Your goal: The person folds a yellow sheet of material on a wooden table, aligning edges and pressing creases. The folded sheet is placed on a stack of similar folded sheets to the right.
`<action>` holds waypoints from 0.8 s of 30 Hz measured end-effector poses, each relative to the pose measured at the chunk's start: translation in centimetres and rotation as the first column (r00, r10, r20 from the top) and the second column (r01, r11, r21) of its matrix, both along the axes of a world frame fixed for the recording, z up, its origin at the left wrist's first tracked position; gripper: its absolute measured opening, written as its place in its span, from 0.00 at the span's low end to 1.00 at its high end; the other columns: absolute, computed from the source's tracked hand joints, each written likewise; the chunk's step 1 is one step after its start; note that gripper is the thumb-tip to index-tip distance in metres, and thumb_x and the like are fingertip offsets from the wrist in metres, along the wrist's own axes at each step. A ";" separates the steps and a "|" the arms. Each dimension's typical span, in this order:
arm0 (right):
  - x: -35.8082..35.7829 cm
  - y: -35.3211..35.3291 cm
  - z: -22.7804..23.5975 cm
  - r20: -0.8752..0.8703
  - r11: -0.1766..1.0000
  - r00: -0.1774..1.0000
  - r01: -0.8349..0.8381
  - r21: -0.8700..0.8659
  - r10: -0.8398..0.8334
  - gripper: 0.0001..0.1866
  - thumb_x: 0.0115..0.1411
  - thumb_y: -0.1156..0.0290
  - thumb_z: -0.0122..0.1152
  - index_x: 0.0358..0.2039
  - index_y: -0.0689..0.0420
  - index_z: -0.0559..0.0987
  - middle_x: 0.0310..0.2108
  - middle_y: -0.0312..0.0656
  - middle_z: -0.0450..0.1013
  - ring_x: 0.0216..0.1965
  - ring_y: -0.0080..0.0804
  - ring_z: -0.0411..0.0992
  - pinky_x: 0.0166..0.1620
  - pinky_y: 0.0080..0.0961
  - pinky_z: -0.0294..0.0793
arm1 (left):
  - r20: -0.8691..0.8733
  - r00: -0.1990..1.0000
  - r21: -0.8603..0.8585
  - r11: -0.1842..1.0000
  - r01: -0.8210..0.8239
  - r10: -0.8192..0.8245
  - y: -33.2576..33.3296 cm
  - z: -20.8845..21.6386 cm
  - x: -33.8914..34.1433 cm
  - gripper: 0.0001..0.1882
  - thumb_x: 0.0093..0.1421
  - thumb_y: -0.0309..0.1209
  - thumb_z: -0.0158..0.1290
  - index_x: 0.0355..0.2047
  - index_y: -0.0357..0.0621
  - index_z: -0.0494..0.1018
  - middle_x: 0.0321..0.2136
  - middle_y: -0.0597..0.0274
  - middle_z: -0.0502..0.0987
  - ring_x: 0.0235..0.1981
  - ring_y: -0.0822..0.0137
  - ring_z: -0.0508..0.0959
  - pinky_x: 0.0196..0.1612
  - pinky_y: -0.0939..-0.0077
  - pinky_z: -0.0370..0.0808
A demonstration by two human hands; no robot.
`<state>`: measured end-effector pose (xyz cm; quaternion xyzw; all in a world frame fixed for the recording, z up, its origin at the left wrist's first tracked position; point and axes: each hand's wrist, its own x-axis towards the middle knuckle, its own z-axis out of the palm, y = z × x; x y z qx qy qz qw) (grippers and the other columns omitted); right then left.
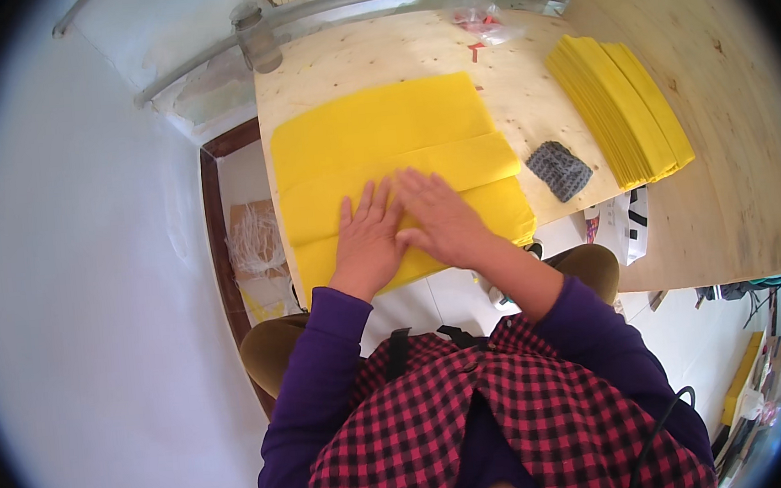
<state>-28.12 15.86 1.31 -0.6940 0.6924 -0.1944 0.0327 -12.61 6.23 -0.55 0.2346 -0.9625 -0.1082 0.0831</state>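
Observation:
A wide stack of yellow fabric (380,116) lies on the wooden table in front of me, with folded edges running across its upper layer. My left hand (367,232) rests flat on the fabric with its fingers stretched out. Close beside it, my right hand (443,217) also lies on the yellow cloth, fingers extended and its thumb near the left hand. Neither hand grips anything. Just right of the fabric sits a small grey patterned cloth (559,171).
A pile of folded yellow fabric pieces (620,107) lies at the right of the table (523,59). At the back stand a clear bottle (256,39) and a plastic bag with red bits (488,23). White string (255,239) lies below the left edge.

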 end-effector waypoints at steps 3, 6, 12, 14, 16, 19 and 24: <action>0.6 -0.4 -0.6 -0.007 0.987 0.999 0.040 0.157 -0.040 0.38 0.64 0.49 0.48 0.66 0.61 0.55 0.68 0.50 0.50 0.71 0.41 0.45 0.70 0.40 0.42 | 0.010 1.000 -0.043 0.999 0.009 -0.009 -0.1 0.0 0.2 0.32 0.65 0.48 0.45 0.66 0.52 0.55 0.68 0.58 0.52 0.69 0.57 0.50 0.68 0.48 0.42; -2.7 0.6 -0.8 -0.103 0.958 0.984 0.164 0.235 -0.143 0.40 0.64 0.46 0.45 0.67 0.61 0.52 0.70 0.50 0.47 0.71 0.38 0.42 0.70 0.39 0.39 | 0.000 1.000 0.015 1.000 -0.008 0.008 0.2 0.3 -0.1 0.33 0.64 0.47 0.45 0.67 0.51 0.55 0.68 0.56 0.52 0.69 0.56 0.50 0.68 0.48 0.42; -8.7 3.6 -1.2 -0.157 0.857 0.910 0.415 0.306 -0.385 0.43 0.65 0.42 0.41 0.69 0.61 0.47 0.71 0.48 0.41 0.72 0.37 0.38 0.70 0.37 0.37 | 0.100 0.986 0.032 0.990 -0.138 0.135 0.2 0.7 0.5 0.35 0.64 0.49 0.45 0.67 0.48 0.53 0.69 0.53 0.50 0.70 0.56 0.48 0.68 0.48 0.40; -8.9 3.9 -1.7 -0.169 0.868 0.910 0.413 0.276 -0.379 0.43 0.65 0.41 0.40 0.69 0.61 0.47 0.71 0.48 0.41 0.72 0.36 0.37 0.70 0.38 0.37 | 0.079 0.972 -0.002 0.975 -0.220 0.220 -0.2 0.3 1.4 0.36 0.64 0.49 0.45 0.68 0.46 0.51 0.69 0.51 0.49 0.70 0.54 0.49 0.68 0.47 0.42; -8.9 4.0 -2.0 -0.182 0.868 0.906 0.420 0.266 -0.382 0.44 0.65 0.41 0.40 0.69 0.61 0.47 0.71 0.48 0.41 0.72 0.36 0.37 0.70 0.40 0.36 | 0.080 0.953 0.008 0.956 -0.295 0.293 -0.9 -0.2 2.9 0.38 0.64 0.50 0.44 0.67 0.42 0.50 0.69 0.50 0.48 0.70 0.56 0.47 0.68 0.48 0.40; -8.7 3.9 -1.9 -0.186 0.864 0.902 0.428 0.265 -0.390 0.44 0.65 0.41 0.40 0.69 0.60 0.47 0.71 0.47 0.41 0.72 0.35 0.37 0.70 0.41 0.36 | 0.042 0.927 0.086 0.923 -0.376 0.373 -1.7 -0.5 5.4 0.39 0.64 0.51 0.43 0.67 0.38 0.49 0.69 0.49 0.47 0.70 0.56 0.46 0.69 0.48 0.39; -8.1 3.7 -0.2 -0.198 0.828 0.890 0.456 0.327 -0.412 0.43 0.65 0.41 0.39 0.69 0.60 0.48 0.71 0.45 0.42 0.72 0.34 0.38 0.70 0.42 0.34 | 0.111 0.897 -0.021 0.904 -0.428 0.427 -2.4 1.2 7.4 0.38 0.66 0.50 0.42 0.66 0.35 0.51 0.68 0.48 0.51 0.70 0.55 0.48 0.68 0.48 0.42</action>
